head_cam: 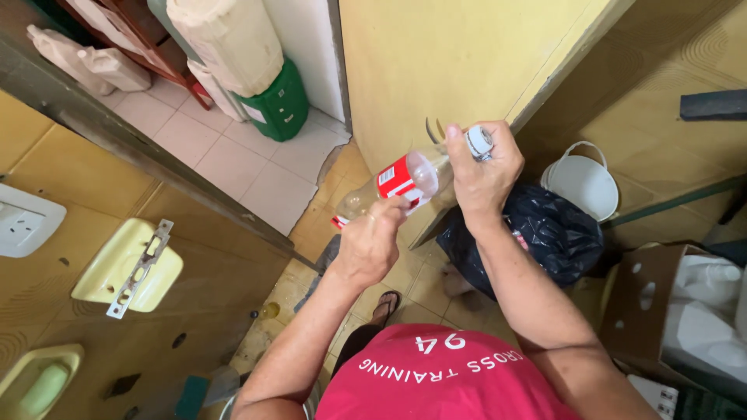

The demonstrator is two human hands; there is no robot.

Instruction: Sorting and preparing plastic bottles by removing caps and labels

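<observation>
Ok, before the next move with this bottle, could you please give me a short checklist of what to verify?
1. Right hand grips the plastic bottle at its cap end: ok.
2. White cap sits on the neck: ok; tightness: cannot tell.
3. Left hand pinches the edge of the red label: ok.
4. Bottle is empty: cannot tell.
5. Black bag lies below the hands: ok.

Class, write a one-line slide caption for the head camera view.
Left hand peels the red label from a clear plastic bottle that the right hand grips near its cap.
</observation>
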